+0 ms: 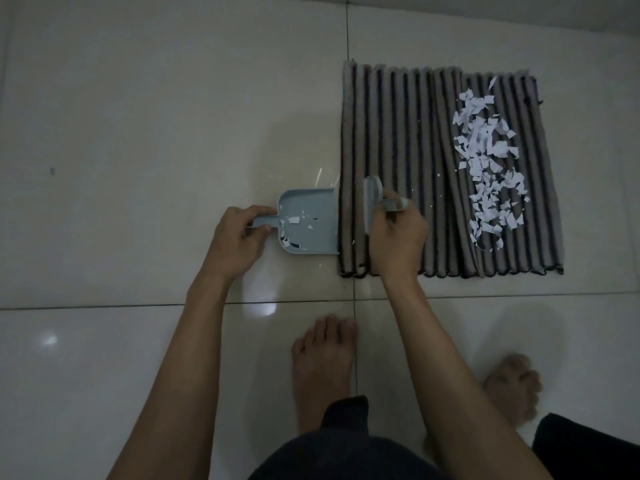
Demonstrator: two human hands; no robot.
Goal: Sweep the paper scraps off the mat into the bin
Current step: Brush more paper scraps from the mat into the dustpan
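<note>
A grey ribbed mat (pixel 408 140) with dark stripes lies on the tiled floor. White paper scraps (pixel 491 164) lie in a long heap on its right half. A pale blue dustpan (pixel 315 209) sits on the floor with its open lip against the mat's left edge, holding several scraps. My left hand (pixel 235 240) grips the dustpan's handle. My right hand (pixel 398 237) grips the handle of a small pale blue brush (pixel 373 202), which stands on the mat's left strip just right of the dustpan. No bin is in view.
Glossy pale floor tiles (pixel 138 133) spread to the left and behind the mat. My two bare feet (pixel 322 362) stand on the tiles in front of the mat, close to its near edge. Dark clothing fills the bottom of the view.
</note>
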